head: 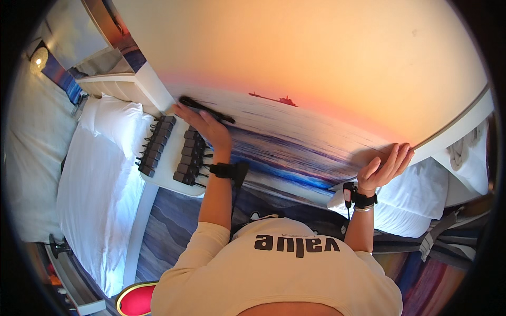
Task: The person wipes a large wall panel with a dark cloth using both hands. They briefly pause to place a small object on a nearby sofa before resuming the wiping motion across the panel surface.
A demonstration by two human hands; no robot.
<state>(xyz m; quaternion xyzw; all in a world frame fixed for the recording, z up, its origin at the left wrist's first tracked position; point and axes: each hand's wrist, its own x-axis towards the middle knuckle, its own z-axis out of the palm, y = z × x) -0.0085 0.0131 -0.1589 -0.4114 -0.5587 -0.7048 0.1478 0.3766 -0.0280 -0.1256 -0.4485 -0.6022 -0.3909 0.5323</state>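
Observation:
In front of me stands a wall mural (316, 79) of a sunset sea with a ship. Raised at its left part, my left hand (207, 128) has its fingers spread and holds nothing; a black elongated item (205, 108) lies just above it, and whether they touch I cannot tell. My right hand (385, 170) is raised at the mural's lower right edge, palm turned up and empty. Both wrists wear black straps with cables. Left of my left hand, two rows of small black devices (158, 146) with short cables sit on a white tabletop (168, 179).
A bed with white bedding (99, 170) and pillows (118, 118) lies to the left. More white bedding (411, 197) is at the right, beside striped dark cloth (454, 233). A red seat with a gold rim (136, 300) stands at the lower left.

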